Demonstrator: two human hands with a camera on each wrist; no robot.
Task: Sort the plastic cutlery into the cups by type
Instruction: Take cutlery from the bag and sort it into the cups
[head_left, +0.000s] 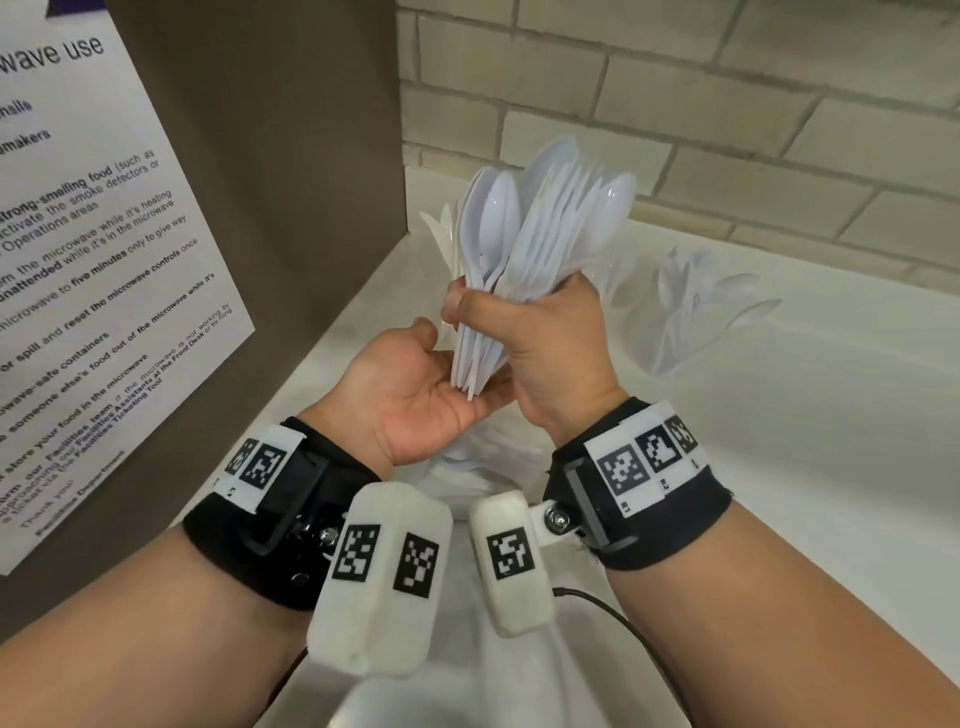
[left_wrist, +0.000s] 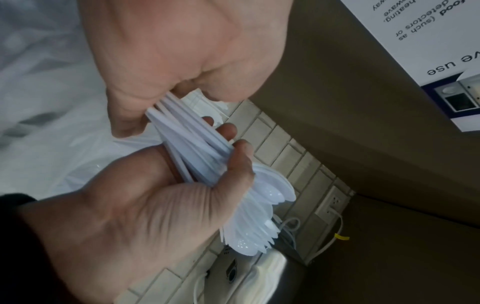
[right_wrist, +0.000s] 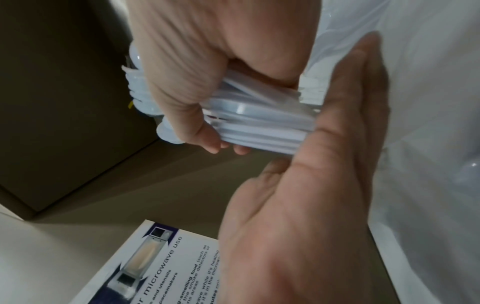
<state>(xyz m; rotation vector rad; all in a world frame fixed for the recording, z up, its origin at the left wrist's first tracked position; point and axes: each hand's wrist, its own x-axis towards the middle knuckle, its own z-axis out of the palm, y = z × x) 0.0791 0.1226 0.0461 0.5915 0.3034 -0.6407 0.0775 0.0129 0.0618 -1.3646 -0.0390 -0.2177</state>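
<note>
I'm gripping a thick bundle of white plastic cutlery in my right hand, fingers and thumb wrapped tight around the handles, spoon bowls fanning upward. My left hand is lying open, palm up, under the handle ends, which are touching it. A clear cup (already holding cutlery) is standing on the white counter to the right.

White plastic cutlery bundle upright, bowls up; clear cup of spoons on counter
</note>
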